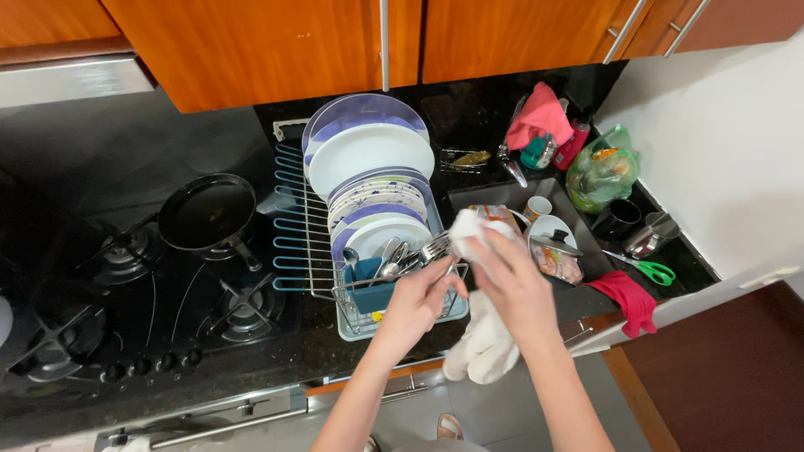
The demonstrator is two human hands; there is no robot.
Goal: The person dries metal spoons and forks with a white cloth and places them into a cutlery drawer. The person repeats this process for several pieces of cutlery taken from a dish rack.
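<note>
Head view: drying cutlery. Left hand pinches the handle of a fork; right hand is closed on a white cloth bunched around the fork, tail hanging below both hands. Fork is steel, tines poking out just left of the cloth, over the rack. Step judged mid-wipe; next move calls for a firm grip and a pull through the cloth. Plates beyond the hands, pan well left.

Head cam, steep down, close over counter
</note>
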